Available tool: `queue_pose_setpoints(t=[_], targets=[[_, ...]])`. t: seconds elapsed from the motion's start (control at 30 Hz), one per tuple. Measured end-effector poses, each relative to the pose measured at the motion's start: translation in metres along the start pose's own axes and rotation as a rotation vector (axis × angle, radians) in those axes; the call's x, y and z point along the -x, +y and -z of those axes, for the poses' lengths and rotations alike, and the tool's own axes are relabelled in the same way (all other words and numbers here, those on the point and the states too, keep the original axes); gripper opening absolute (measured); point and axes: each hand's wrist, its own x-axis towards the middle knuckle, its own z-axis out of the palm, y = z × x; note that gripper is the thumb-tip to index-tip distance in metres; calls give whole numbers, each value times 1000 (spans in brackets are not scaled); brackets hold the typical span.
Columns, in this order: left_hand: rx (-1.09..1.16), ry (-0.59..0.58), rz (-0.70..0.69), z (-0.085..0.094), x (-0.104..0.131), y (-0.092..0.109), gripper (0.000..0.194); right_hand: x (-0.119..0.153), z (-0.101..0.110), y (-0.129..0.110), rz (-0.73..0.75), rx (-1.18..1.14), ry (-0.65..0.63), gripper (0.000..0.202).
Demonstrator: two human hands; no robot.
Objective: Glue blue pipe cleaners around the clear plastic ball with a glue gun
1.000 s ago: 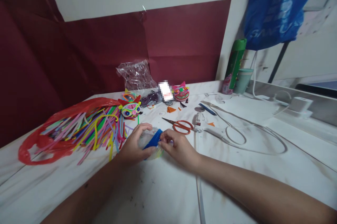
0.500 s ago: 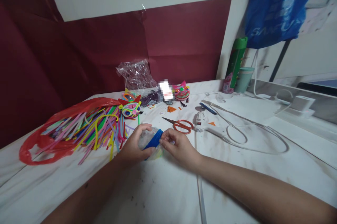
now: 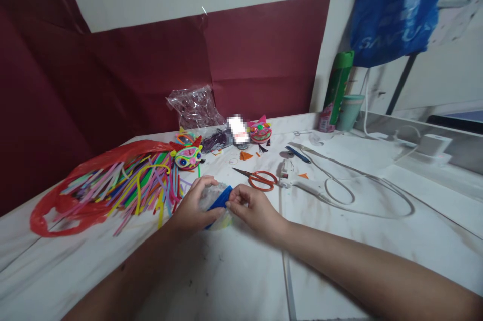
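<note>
left hand (image 3: 193, 209): curled around a small clear plastic piece (image 3: 209, 195), thumb and fingers closed on it, near the front-middle of the worktop (image 3: 234, 270).
right hand (image 3: 252, 209): fingertips pinched on the end of a blue pipe cleaner strip (image 3: 219, 201), which lies across the clear piece; the rest of the hand is loosely closed.
work piece: held just above the worktop between both hands; what is under the strip is too hidden to tell.
step in hand (judgement): looks like wrapping or seating the blue strip on the clear piece.
how to do it well: keep the left grip steady, pull the strip taut with the right, and press it flat so it doesn't slip on the smooth plastic.
risk: crushing the thin plastic if the left hand squeezes too hard.
supplies: red bag of coloured pipe cleaners (image 3: 113, 185) toward the left edge, orange scissors (image 3: 260, 179) just behind the right hand.
clutter: white cable (image 3: 350, 190) loops on the right side, well apart from the hands.
finished pieces: colourful cat-face crafts (image 3: 187, 156) sit behind the hands, toward the back.
</note>
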Motion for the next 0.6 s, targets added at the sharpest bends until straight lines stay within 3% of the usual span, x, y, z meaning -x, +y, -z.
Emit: queue_pose_setpoints(t=[0.13,0.23,0.43,0.6], targets=[[39,-54,78,1,1,-2,52,-2,-1,0,-40,-87,-17,14],[159,-11,96,1,0,-9,56,-5,3,1,-53,-149,28,22],[809,125,265,4,-8,-26,47,-12,26,6,-45,-140,162,25],[1127,310,446,10,-17,-32,25,-12,35,11,-73,-72,178,20]])
